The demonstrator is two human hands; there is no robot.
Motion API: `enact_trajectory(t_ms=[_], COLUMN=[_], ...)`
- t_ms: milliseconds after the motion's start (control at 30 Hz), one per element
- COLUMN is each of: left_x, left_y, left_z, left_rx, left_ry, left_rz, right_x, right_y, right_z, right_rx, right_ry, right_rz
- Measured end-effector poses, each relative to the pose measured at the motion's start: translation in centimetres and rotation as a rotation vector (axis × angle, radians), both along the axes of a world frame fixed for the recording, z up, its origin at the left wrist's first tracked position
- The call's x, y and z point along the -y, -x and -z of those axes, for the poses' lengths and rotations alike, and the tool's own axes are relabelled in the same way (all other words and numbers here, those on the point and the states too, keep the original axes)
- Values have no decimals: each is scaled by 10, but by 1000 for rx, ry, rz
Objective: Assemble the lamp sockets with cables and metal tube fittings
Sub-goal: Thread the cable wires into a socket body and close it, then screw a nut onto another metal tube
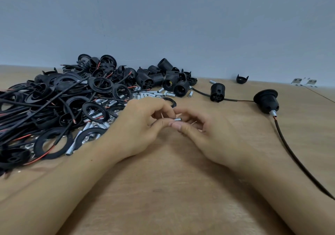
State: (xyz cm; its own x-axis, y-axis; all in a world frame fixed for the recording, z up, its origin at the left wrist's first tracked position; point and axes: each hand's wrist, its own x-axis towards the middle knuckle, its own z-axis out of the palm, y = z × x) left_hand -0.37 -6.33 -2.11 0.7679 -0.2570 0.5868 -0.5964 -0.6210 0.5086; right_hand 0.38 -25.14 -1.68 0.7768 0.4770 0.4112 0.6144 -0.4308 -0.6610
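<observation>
Insp: Wooden bench [163, 189], grey wall behind. Parts heap [54, 104] left, no bins or trays; all stock loose.
Asst: Hands?
Insp: Left hand [137, 129], right hand [204, 137] both pinch threaded tube [178, 119] at centre.
Asst: Advice?
Insp: Keep tube square, feed w/o cross-threading. Finished socket [266, 99] lies right w/ cable [299, 162].

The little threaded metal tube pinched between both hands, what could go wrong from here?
The short silver threaded tube is held only at the fingertips of the left hand and right hand, so it could slip, roll across the wooden table, and get lost among the loose silver tubes. The black cable by the right forearm may snag.
</observation>
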Motion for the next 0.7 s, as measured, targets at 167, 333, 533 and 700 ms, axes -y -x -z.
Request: enact_trajectory(t_ms=[167, 333, 533, 700], left_x=[-10, -50, -70, -63], left_y=[-5, -15, -16, -16], left_z=[-5, -14, -18, -16], left_rx=[-5, -86, -212, -178], left_ry=[-61, -416, -430, -372], left_rz=[-95, -588, -821, -671], right_x=[7, 11, 11, 10], right_y=[-6, -11, -9, -8], right_z=[0, 3, 2, 1], right_rx=[-43, -67, -43, -55], right_ry=[-162, -188, -160, -163], right_rz=[31, 132, 123, 118])
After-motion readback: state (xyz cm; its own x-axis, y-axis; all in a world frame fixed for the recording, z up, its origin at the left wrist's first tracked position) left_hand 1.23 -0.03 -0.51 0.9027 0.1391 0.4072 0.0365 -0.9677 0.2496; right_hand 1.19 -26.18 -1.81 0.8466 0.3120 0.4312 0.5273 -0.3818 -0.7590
